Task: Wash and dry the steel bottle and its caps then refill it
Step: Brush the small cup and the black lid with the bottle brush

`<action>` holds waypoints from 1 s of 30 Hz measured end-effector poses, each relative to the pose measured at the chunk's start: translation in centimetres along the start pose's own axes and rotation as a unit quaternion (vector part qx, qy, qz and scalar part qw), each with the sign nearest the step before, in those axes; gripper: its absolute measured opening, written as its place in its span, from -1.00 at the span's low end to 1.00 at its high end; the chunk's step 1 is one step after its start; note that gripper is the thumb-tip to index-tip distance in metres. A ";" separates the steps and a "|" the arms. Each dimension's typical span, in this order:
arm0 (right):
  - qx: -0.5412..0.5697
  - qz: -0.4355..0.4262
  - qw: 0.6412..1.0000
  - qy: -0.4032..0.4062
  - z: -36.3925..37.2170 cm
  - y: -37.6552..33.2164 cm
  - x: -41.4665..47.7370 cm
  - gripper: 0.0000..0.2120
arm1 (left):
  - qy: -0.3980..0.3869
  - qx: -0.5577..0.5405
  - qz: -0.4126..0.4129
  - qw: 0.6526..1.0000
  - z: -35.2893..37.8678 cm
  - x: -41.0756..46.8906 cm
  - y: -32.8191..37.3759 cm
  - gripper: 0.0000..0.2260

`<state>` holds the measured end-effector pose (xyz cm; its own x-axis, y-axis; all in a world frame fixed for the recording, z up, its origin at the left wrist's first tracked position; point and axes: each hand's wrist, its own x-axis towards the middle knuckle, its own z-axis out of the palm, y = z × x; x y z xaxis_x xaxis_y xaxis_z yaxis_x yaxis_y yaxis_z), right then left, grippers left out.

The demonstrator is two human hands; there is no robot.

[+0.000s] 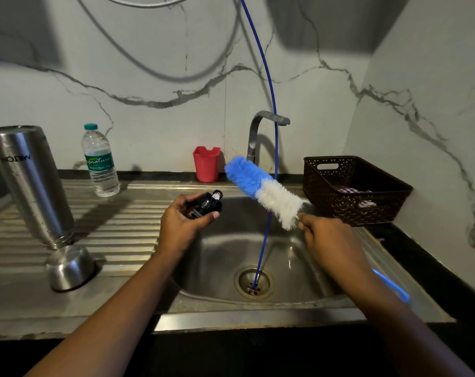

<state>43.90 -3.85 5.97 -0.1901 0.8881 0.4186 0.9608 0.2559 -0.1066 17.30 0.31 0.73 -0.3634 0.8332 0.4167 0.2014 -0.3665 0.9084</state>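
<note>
The steel bottle stands upside down on the ribbed draining board at the left. Its steel outer cap lies mouth-down just below it. My left hand grips the black inner cap over the left side of the sink basin. My right hand holds a bottle brush by its handle; the blue and white bristles point up and left, close to the cap but apart from it. The blue handle end shows below my right forearm.
A plastic water bottle and a red cup stand at the back of the counter. The tap is off. A blue hose hangs into the drain. A dark perforated basket holding cloth sits right of the sink.
</note>
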 end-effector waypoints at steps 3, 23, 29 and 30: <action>0.004 -0.027 0.999 0.030 -1.7 -1.2 2.7 -0.72 | 0.047 -0.034 -0.008 0.998 -0.7 0.6 0.0 -0.61; 0.067 -0.067 0.991 0.096 1.4 -5.8 8.3 -0.75 | 0.138 -0.065 -0.147 0.977 -11.2 4.0 -1.7 -0.58; 0.081 -0.036 0.991 0.100 2.1 -3.7 7.7 -0.75 | -0.016 -0.154 -0.101 0.983 -7.2 2.6 2.5 -0.65; 0.084 -0.021 0.991 0.099 1.9 -3.3 7.7 -0.75 | -0.048 -0.114 -0.111 0.986 -5.9 1.8 2.2 -0.59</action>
<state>38.85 2.87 7.87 -0.1701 0.7871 0.5929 0.9024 0.3661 -0.2272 11.73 -1.39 3.70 -0.2861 0.9346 0.2116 -0.0881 -0.2456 0.9654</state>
